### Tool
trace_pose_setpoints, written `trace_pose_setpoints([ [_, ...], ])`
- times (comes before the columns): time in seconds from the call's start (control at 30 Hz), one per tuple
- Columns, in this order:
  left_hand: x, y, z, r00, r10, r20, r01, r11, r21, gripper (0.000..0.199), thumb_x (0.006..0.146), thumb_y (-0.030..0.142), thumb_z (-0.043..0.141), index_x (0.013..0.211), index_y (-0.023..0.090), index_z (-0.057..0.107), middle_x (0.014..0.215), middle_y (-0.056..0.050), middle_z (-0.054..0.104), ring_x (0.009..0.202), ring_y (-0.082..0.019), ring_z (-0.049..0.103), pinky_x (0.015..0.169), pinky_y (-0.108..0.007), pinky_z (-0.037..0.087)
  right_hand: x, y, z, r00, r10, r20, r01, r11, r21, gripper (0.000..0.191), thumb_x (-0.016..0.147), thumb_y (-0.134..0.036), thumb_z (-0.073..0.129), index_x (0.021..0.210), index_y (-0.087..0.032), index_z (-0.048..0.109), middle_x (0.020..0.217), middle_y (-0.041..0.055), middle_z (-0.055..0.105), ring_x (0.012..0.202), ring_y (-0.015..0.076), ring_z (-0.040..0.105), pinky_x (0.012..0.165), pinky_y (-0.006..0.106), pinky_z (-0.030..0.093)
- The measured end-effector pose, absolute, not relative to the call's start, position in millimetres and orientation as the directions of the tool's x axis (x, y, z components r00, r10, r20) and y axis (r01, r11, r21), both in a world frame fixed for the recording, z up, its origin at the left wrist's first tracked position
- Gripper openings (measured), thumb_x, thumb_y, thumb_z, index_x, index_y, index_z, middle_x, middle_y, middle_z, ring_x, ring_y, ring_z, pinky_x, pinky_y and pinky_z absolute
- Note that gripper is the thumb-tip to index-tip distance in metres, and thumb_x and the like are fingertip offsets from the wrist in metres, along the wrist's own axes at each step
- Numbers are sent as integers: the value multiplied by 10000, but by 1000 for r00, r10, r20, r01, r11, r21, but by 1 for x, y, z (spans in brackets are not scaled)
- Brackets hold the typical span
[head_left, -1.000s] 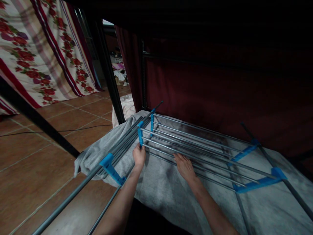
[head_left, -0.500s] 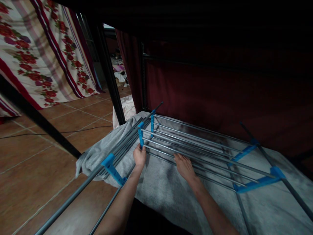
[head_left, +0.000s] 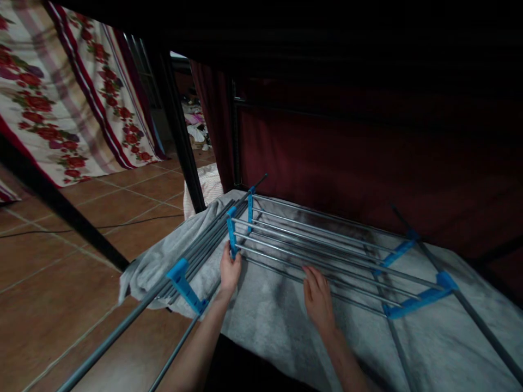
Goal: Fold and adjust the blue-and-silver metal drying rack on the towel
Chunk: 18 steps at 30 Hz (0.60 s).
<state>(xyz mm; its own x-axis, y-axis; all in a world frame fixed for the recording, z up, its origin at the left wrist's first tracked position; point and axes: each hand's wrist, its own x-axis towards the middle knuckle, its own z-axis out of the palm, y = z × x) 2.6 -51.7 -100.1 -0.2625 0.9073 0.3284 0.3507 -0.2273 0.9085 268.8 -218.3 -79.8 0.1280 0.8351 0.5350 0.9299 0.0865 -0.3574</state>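
A rack of grey metal rods with blue plastic brackets lies over a grey blanket. My left hand grips the lower end of the blue bracket at the rack's left side. Beside the front rod, near its middle, is my right hand; its fingers point forward and lie close together at the rod, and whether they pinch it is unclear. Another blue bracket joins two long poles at the lower left. At the right, a blue bracket holds the rods' other ends.
Several loose grey tubes lie on the blanket left of the rack. A black post and a slanted black bar stand at the left. Dark red cloth hangs behind, and a low black frame overhangs the top.
My right hand has shifted slightly right and turned more upright along the front rod. My left hand stays at the bracket. The whole view has shifted slightly.
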Motion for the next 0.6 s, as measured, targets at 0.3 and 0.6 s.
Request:
trace_pose_setpoints([
  [0.3, -3, -69, -123, -293, 871, 393, 515, -203, 833, 530, 859, 335, 540, 1356, 153, 527, 1379, -188, 590, 1312, -344, 554, 1097, -511, 481, 344, -304, -154, 717, 489, 496, 676, -315, -666, 337, 978, -306, 338, 1178, -177, 576, 1110, 164, 639, 1077, 273, 628, 956, 450, 545],
  [0.6, 33, -91, -124, 383, 715, 585, 600, -674, 431, 397, 942, 398, 423, 1235, 257, 652, 1277, -151, 669, 1186, -360, 607, 1042, -551, 474, 404, -310, -161, 875, 9, 484, 445, -409, -797, 460, 916, -283, 410, 1348, -149, 493, 1222, 205, 585, 1173, 308, 557, 1016, 553, 479],
])
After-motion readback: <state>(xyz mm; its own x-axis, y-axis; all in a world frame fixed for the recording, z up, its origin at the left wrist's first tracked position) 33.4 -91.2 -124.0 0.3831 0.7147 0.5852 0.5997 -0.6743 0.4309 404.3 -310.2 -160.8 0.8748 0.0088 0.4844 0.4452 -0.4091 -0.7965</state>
